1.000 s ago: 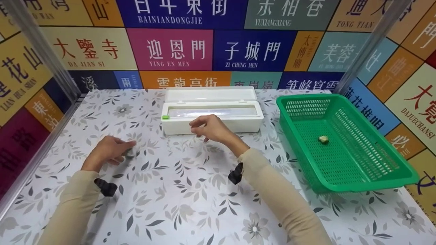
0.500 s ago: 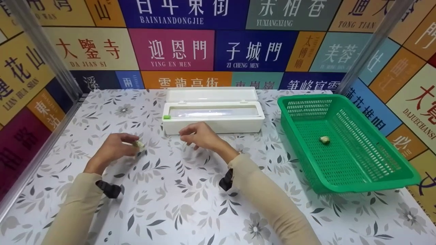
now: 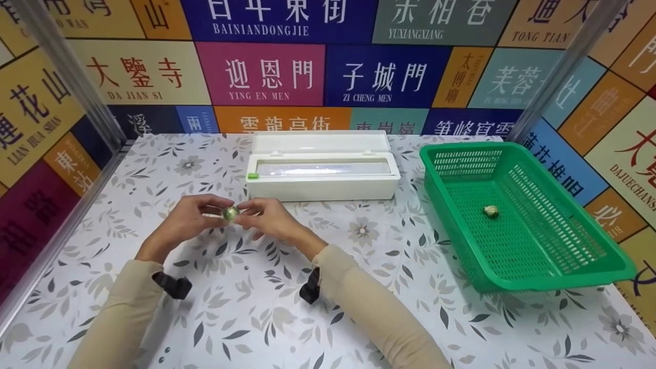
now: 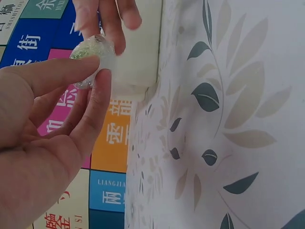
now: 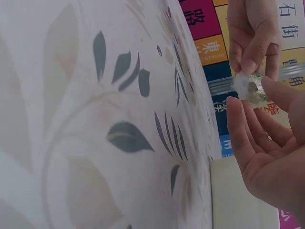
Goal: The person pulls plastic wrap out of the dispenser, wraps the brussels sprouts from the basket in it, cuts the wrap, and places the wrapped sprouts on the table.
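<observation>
Just in front of the white box, both hands meet at a small round greenish piece in crinkled clear plastic film (image 3: pixel 230 213). My left hand (image 3: pixel 190 220) pinches it between thumb and fingers, as the left wrist view shows close up. From the other side comes my right hand (image 3: pixel 277 220), its thumb and a finger at opposite edges of the wrapped piece (image 5: pixel 256 88) in the right wrist view. The right hand's other fingers stay spread. The white box (image 3: pixel 323 188) is a cling film dispenser with its lid raised, a roll of film inside and a green slider at its left end.
On the right stands a green slotted plastic basket (image 3: pixel 461 251) holding one small cream-and-green piece (image 3: pixel 491 211). A white cloth with a leaf print (image 3: pixel 246 318) covers the table. Printed panels (image 3: pixel 261 74) wall in the back and sides, with clear posts at the corners.
My left hand has lifted the wrapped piece and carried it right, towards the box. My right hand has moved left from the box's front to meet it.
</observation>
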A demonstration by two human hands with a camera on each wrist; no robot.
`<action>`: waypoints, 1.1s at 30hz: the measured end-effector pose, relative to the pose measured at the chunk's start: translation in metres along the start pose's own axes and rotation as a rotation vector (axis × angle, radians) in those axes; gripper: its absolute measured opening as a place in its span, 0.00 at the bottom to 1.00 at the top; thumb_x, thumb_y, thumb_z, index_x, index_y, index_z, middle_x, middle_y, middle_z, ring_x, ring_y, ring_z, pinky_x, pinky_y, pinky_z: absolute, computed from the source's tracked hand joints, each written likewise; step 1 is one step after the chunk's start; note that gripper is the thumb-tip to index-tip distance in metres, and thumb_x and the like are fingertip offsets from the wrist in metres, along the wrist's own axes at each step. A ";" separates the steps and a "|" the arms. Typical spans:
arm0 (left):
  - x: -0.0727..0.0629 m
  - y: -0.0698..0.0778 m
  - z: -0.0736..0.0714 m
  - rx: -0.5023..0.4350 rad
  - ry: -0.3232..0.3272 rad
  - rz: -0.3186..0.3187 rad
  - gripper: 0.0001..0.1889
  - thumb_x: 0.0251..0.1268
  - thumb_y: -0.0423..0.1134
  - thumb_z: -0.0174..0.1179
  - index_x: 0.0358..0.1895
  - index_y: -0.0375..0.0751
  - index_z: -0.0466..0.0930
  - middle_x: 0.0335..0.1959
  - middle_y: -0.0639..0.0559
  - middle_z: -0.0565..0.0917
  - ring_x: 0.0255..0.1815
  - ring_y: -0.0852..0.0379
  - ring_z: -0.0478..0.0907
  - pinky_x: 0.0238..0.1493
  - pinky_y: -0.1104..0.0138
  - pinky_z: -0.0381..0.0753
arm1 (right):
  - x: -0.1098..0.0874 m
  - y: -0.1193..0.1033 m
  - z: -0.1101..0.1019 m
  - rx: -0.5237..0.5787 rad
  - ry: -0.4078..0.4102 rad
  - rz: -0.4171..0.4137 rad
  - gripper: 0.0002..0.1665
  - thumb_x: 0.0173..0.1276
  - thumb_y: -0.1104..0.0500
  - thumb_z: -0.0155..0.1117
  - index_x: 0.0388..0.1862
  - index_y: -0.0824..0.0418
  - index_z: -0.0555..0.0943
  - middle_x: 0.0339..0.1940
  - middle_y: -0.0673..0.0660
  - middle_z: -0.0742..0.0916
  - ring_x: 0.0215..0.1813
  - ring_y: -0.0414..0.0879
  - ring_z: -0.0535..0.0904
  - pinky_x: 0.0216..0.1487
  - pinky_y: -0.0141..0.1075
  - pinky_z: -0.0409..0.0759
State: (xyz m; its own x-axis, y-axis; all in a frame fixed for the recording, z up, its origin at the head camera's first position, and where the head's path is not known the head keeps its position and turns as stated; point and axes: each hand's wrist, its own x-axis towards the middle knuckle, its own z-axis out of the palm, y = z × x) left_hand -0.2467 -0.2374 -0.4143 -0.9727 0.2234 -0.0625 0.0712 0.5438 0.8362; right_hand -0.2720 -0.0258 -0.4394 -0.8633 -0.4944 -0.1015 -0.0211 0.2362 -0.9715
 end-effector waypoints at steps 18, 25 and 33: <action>-0.002 -0.010 -0.005 -0.127 -0.030 -0.133 0.28 0.66 0.41 0.68 0.64 0.30 0.74 0.65 0.31 0.76 0.48 0.48 0.86 0.48 0.57 0.90 | 0.011 0.015 0.030 0.211 0.114 0.050 0.16 0.62 0.61 0.75 0.49 0.60 0.86 0.39 0.58 0.92 0.30 0.48 0.87 0.18 0.29 0.80; -0.003 -0.017 -0.008 -0.134 -0.017 -0.101 0.28 0.64 0.40 0.68 0.63 0.28 0.74 0.62 0.33 0.78 0.48 0.46 0.87 0.49 0.58 0.90 | 0.014 0.017 0.032 0.175 0.127 0.018 0.19 0.62 0.61 0.74 0.52 0.59 0.85 0.44 0.53 0.91 0.40 0.56 0.89 0.19 0.29 0.80; -0.006 -0.026 -0.019 -0.156 0.002 -0.087 0.24 0.65 0.38 0.68 0.59 0.26 0.78 0.53 0.38 0.85 0.39 0.54 0.89 0.46 0.61 0.91 | 0.019 0.010 0.042 0.111 0.184 0.056 0.14 0.63 0.61 0.74 0.48 0.59 0.87 0.40 0.54 0.91 0.30 0.46 0.87 0.16 0.30 0.80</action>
State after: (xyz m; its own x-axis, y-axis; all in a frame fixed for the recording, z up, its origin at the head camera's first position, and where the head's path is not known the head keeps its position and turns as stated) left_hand -0.2471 -0.2677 -0.4254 -0.9741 0.1794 -0.1376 -0.0484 0.4291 0.9020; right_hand -0.2671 -0.0678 -0.4605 -0.9394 -0.3195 -0.1245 0.0760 0.1601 -0.9842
